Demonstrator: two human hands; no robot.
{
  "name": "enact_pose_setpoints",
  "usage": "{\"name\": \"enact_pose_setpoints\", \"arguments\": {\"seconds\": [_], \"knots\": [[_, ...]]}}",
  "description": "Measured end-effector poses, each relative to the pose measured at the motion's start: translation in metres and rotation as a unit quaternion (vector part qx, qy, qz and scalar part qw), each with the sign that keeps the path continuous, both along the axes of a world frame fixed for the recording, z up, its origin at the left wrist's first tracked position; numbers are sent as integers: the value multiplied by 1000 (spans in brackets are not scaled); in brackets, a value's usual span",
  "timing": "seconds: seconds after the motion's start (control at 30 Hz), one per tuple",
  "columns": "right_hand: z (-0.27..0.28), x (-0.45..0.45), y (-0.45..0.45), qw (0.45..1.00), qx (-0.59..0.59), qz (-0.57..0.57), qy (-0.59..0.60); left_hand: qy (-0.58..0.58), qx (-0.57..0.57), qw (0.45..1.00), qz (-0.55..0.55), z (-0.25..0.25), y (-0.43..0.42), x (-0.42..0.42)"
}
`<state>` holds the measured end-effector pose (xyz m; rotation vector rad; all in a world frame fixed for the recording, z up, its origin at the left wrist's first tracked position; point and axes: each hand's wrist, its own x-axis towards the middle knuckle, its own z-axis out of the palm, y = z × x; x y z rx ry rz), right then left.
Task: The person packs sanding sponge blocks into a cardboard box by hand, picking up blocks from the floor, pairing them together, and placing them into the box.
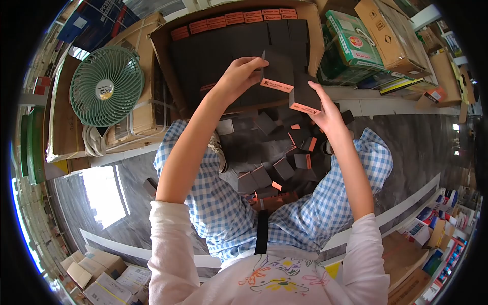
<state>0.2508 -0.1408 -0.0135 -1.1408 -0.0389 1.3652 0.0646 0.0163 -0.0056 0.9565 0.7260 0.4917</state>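
One orange-ended black box (277,70) is grasped in your left hand (240,79), a second black box (306,95) in your right hand (329,113); beyond your fingers (258,63) stands a packed cardboard carton (315,38), below them scattered boxes (283,169).

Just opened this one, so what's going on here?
The person's left hand holds one black box, and the right hand holds a second black box. Ahead stands an open carton with rows of similar boxes inside; loose boxes lie scattered between the legs.
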Motion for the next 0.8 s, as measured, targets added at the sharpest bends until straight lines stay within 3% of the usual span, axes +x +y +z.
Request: {"name": "enact_pose_setpoints", "arguments": {"seconds": [0.17,0.23,0.3,0.33,0.43,0.5,0.63,0.7,0.73,0.8], "knots": [[-13,18,-1,996,66,-51,30,-3,-4,1000,11,-2,3,6],[9,15,-5,996,66,-63,-19,18,10,1000,12,-3,3,6],[16,17,-6,947,82,-59,-304,21,9,1000,9,-1,0,8],[21,12,-7,921,118,-61,-366,24,9,1000,5,0,-2,9],[28,0,-8,908,152,-22,-390,40,42,998,-33,3,-9,12],[27,-5,-9,939,142,21,-312,50,43,997,-46,1,-13,15],[22,-9,-6,923,118,48,-362,50,31,996,-62,3,-18,17],[21,-5,-7,864,95,70,-490,79,41,994,-61,6,-20,17],[18,-2,-8,864,95,71,-489,82,51,993,-61,7,-21,17],[11,5,-7,722,97,-7,-685,86,61,992,-64,8,-21,18]]}}
